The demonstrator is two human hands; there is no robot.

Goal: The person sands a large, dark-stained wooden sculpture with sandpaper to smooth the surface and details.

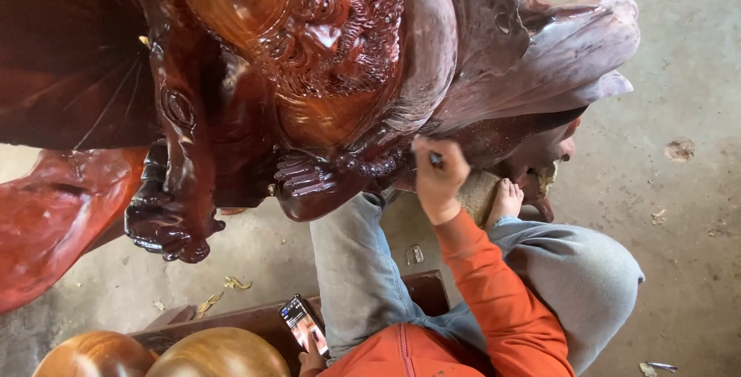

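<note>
A large, glossy red-brown carved wooden statue (309, 76) fills the upper half of the view. My right hand (438, 180), in an orange sleeve, presses against the statue's lower part, fingers closed on a small dark tool (436, 159). My left hand (311, 361) is mostly hidden at the bottom edge and holds a phone (302, 324) with its screen lit. I sit with my knees in grey-blue jeans (363, 269) drawn up under the carving.
A bare foot (505, 199) rests on a rough block below the statue. A dark wooden bench (255, 317) lies under me, and two rounded polished wooden forms (220, 352) sit at the bottom left. Wood chips lie scattered on the concrete floor (687, 215).
</note>
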